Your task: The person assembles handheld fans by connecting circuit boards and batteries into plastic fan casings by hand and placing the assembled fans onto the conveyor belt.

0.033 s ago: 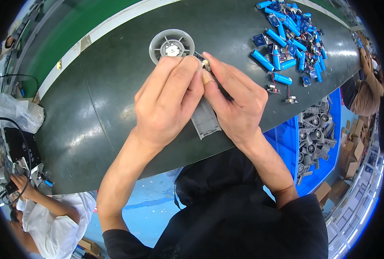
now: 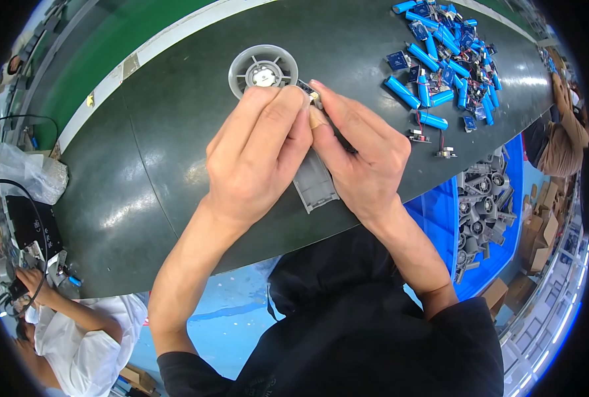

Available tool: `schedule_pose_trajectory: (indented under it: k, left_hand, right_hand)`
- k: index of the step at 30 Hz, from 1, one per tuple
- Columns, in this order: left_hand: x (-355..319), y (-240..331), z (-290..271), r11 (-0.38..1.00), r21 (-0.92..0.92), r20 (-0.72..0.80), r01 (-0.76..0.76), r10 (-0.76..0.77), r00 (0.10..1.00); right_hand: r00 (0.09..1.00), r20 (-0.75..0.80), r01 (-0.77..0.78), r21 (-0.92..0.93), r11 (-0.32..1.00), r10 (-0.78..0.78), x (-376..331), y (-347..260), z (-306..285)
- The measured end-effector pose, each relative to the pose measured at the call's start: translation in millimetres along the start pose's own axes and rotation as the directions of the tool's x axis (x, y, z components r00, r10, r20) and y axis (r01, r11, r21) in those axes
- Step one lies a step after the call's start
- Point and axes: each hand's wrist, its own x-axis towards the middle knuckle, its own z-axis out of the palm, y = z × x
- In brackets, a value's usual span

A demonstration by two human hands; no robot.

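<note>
A grey plastic fan housing [image 2: 294, 65] lies on the dark green table, its round ring with spokes and a white hub at the far end. Its open, trough-like handle [image 2: 316, 184] runs toward me beneath my hands. My left hand [image 2: 258, 145] is closed at the neck of the housing, fingertips bunched; what they hold is hidden. Opposite it, my right hand [image 2: 367, 142] pinches a small part with a cream-coloured piece, apparently a circuit board [image 2: 315, 96], between thumb and forefinger. The fingertips of both hands nearly meet, and they cover most of the neck.
Blue cylindrical batteries [image 2: 402, 92] wired to small boards lie heaped at the far right of the table [image 2: 195, 99]. Past the right edge, a blue bin [image 2: 448, 218] holds grey housings [image 2: 483, 205]. Co-workers sit at left and far right. A plastic bag [image 2: 33, 173] lies at left.
</note>
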Motion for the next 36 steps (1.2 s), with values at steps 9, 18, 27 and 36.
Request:
schedule_pose_trajectory:
  k: [9, 18, 27, 36]
  left_hand:
    - [-0.5, 0.9, -0.7, 1.000, -0.012, 0.012, -0.009, 0.009, 1.000]
    - [3.6, -2.5, -2.6, 0.993, 0.024, -0.023, -0.113, 0.114, 0.993]
    - [3.1, -4.6, -1.8, 0.989, 0.057, 0.000, -0.136, 0.136, 0.991]
    - [2.1, -2.6, -4.3, 0.982, 0.106, 0.025, -0.156, 0.154, 0.988]
  right_hand:
    - [1.000, -0.012, 0.024, -0.043, 0.999, -0.024, -0.5, 1.7, -0.9]
    - [0.999, -0.013, 0.048, -0.036, 0.998, -0.049, 0.6, 0.8, 0.2]
    - [0.999, -0.020, 0.030, -0.068, 0.997, -0.032, -2.6, 0.8, 1.4]
    - [0.999, -0.022, 0.032, -0.046, 0.998, -0.033, -1.3, 2.6, -0.5]
